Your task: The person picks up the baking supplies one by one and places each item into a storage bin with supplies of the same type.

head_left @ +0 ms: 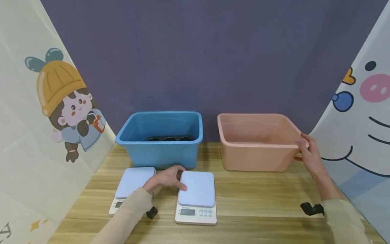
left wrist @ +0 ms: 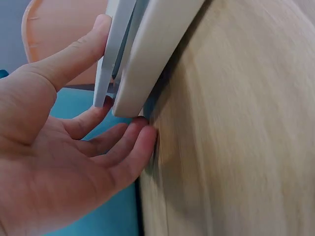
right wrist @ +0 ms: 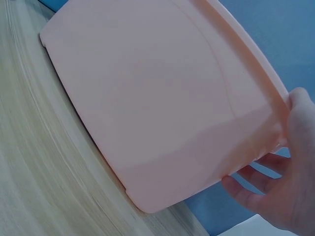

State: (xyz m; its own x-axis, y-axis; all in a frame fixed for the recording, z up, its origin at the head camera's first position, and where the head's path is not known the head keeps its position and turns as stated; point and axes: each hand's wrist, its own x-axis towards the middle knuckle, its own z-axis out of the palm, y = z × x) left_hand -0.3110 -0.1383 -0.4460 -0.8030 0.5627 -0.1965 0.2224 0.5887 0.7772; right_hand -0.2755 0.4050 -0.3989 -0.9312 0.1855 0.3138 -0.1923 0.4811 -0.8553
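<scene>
My left hand point(head_left: 169, 177) is at the left edge of a white kitchen scale point(head_left: 198, 189) that lies on the table. In the left wrist view, the thumb point(left wrist: 81, 53) presses on top of the weighing plate, and the other fingers curl around the scale's side, by its lower edge. On the right, my right hand point(head_left: 311, 156) grips the right end of a pink plastic tub point(head_left: 253, 158). Its thumb lies over the rim, and the fingers point(right wrist: 246, 192) bend beneath it in the right wrist view. The tub stands upright on the table.
A second white kitchen scale point(head_left: 135, 181) lies to the left, partly behind the left forearm. Behind the scales stands a blue tub point(head_left: 163, 154) with several dark round things point(head_left: 169, 139) inside. A dark cloth wall point(head_left: 207, 67) closes off the back, with printed sheets either side.
</scene>
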